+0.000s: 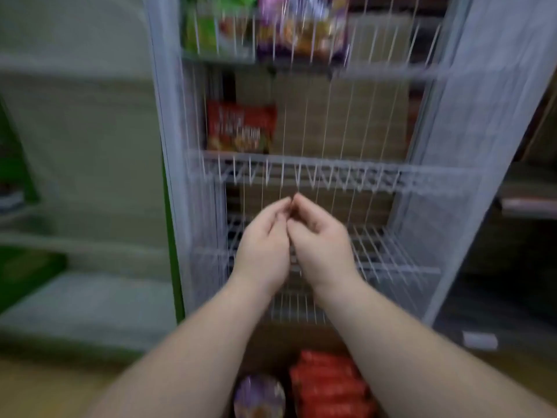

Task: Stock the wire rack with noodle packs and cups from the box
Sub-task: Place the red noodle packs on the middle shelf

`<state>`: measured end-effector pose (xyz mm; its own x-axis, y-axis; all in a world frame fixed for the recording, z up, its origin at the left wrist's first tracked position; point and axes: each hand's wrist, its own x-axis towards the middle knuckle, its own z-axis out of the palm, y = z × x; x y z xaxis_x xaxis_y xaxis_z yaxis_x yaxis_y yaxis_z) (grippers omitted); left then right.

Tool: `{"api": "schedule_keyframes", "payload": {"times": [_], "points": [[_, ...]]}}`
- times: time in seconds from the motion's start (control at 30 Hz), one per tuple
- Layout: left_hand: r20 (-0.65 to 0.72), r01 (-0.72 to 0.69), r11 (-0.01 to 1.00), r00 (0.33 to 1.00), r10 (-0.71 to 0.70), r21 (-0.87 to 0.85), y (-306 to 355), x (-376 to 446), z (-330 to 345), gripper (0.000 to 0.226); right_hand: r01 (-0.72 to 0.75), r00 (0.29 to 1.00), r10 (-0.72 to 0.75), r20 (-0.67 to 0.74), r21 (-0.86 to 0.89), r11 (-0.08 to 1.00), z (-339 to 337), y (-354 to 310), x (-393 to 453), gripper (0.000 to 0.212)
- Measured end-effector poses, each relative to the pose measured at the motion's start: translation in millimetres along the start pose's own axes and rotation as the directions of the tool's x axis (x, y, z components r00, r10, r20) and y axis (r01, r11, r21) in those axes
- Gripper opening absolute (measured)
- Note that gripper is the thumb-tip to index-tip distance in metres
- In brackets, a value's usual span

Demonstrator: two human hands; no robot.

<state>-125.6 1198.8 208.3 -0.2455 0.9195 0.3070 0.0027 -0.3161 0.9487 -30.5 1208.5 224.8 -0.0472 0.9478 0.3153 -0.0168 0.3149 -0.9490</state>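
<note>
From the head view, blurred by motion, both hands are raised together in front of the white wire rack [331, 173]. The left hand [265, 236] and the right hand [319, 236] touch at the fingertips, fingers loosely bent; whether they pinch anything between them I cannot tell. A red noodle pack [241, 126] stands on the middle shelf at its left side. Green and purple packs [301, 28] sit on the shelf above. Below the forearms, the box [271, 339] holds red packs [328, 384] and a purple-lidded cup [259, 396] beside them.
</note>
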Motion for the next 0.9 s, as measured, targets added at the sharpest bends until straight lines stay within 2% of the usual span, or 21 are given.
{"api": "schedule_keyframes", "payload": {"times": [0.33, 0.47, 0.63, 0.77, 0.9], "points": [[0.05, 0.308, 0.951, 0.95, -0.308, 0.012, -145.0, -65.6, 15.7, 0.033, -0.318, 0.947, 0.314, -0.065, -0.076, 0.945, -34.7, 131.9, -62.9, 0.053], [0.105, 0.39, 0.92, 0.914, -0.392, 0.041, -180.3, -83.1, 15.6, 0.055, -0.432, 0.9, 0.427, -0.084, -0.051, 0.901, -40.4, 165.1, -85.4, 0.053], [0.159, 0.478, 0.861, 0.85, -0.503, 0.173, -210.7, -106.2, 22.1, 0.05, -0.563, 0.823, 0.561, -0.089, 0.007, 0.827, -56.7, 199.2, -115.4, 0.055], [0.16, 0.541, 0.803, 0.795, -0.585, 0.251, -229.5, -133.1, 36.4, 0.051, -0.67, 0.721, 0.679, -0.139, 0.11, 0.734, -69.8, 221.3, -140.0, 0.048], [0.206, 0.523, 0.761, 0.755, -0.622, 0.384, -247.8, -163.3, 44.8, 0.052, -0.719, 0.666, 0.725, -0.174, 0.11, 0.686, -82.4, 229.8, -161.8, 0.056]]}}
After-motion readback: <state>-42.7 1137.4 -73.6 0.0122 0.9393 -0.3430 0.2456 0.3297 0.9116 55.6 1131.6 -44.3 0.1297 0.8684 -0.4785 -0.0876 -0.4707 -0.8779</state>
